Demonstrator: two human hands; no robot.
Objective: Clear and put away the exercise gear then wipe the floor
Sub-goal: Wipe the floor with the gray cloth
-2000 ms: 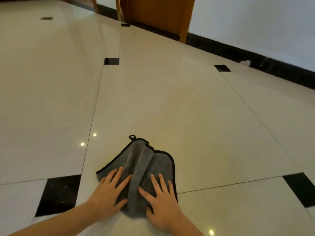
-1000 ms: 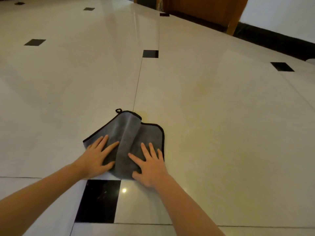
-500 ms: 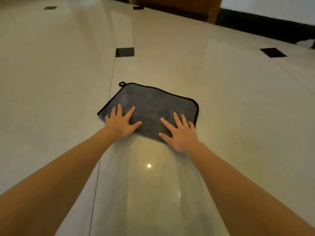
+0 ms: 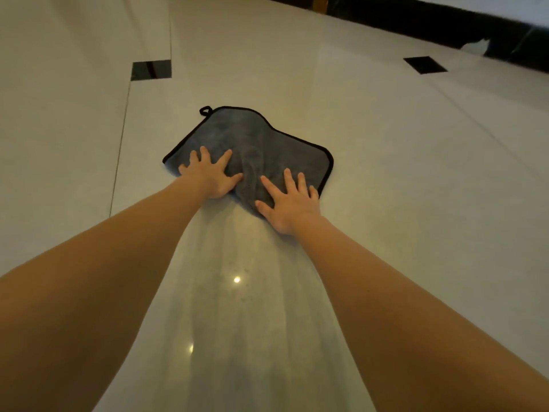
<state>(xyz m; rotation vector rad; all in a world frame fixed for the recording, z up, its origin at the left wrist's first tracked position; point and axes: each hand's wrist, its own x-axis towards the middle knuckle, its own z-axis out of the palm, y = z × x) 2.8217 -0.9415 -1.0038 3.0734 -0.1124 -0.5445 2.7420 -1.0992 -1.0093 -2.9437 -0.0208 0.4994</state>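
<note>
cloth bunched between flat, nearer-set hands.

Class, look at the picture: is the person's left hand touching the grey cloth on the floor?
Touching. The head view shows the left hand lying flat on the grey cloth, fingers spread over its near left part.

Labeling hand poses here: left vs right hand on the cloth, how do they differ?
The left hand lies farther forward, near the grey cloth's left edge; the right hand sits nearer the person, at the near right corner. A raised fold runs between them. Both press flat, fingers spread.
</note>
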